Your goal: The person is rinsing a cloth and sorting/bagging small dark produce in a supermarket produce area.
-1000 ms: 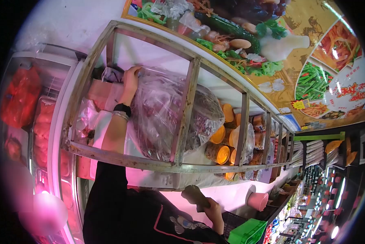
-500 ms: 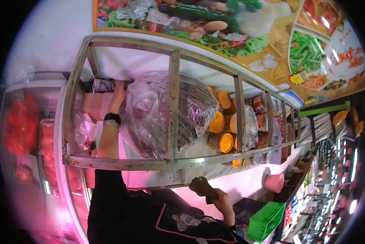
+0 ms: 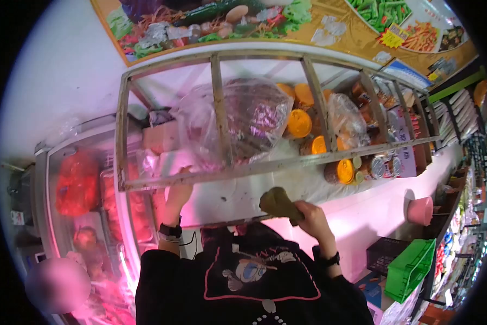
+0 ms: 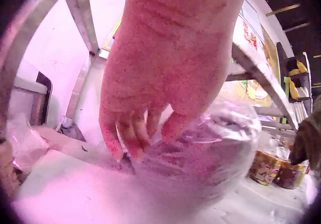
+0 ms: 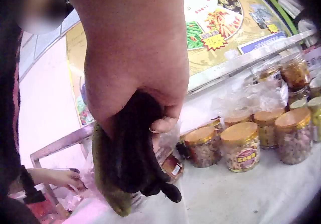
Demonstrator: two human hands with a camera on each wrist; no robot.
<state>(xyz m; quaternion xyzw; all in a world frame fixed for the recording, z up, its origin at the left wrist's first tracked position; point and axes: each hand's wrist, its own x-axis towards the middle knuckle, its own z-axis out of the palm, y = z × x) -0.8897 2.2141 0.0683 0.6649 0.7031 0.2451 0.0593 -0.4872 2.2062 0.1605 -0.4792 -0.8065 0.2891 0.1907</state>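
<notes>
My left hand [image 3: 179,196] hangs over the white counter top [image 3: 227,197] near the front rail of the metal frame. Its fingers [image 4: 135,128] are loosely bent, with nothing plainly held. In the left wrist view they overlap a large clear plastic bag [image 4: 200,154]. This bulging bag [image 3: 254,119] has dark purplish contents and sits inside the frame. My right hand [image 3: 313,221] grips olive-and-black gloves [image 3: 280,205] in front of the counter. In the right wrist view, dark finger-shaped ends of the gloves [image 5: 135,154] hang below the hand.
A rusty metal frame [image 3: 217,108] stands over the counter. Orange-lidded jars [image 5: 241,146] crowd to the right of the bag. At the left is a glass-fronted case [image 3: 86,162] with a red bag. A green crate [image 3: 411,271] and pink bucket [image 3: 419,210] are at the right.
My left hand has drawn back from behind the plastic bag to the front of the frame. My right hand, still gripping the gloves, shows farther right and higher in view. The head view has shifted.
</notes>
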